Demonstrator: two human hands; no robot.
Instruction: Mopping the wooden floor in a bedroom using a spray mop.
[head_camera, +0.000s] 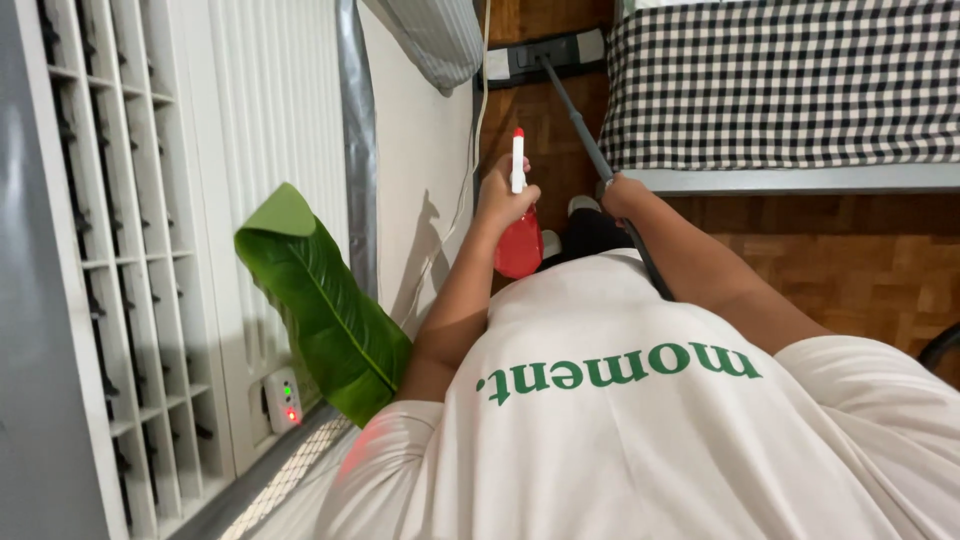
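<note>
— Shutters (110, 260) fill the left edge, white and slatted, with a white ribbed panel just beside them. What comes next?

— A large green leaf (315, 305) leans out from the wall, and a small white box with a green and a red light (283, 398) sits low beside it. A white wall (420, 170) runs up the middle, with a thin cord hanging along it.

— How much open floor shows?

— A narrow strip of wooden floor (850, 275) between the wall and the bed with the black-and-white checked cover (780, 80), whose grey frame edge crosses the right half. More parquet lies open below that edge, on the right.

— And the hands?

— The left hand (505, 195) is closed around the neck of a red spray bottle (519, 245) with a white nozzle, held upright near the wall. The right hand (622, 192) is wrapped tight around a dark mop pole (578, 120).

— Where does the pole lead?

— Up and leftward to a flat mop head (545, 52) on the floor, near the bed's corner. Bottle and pole are near each other, not touching.
</note>
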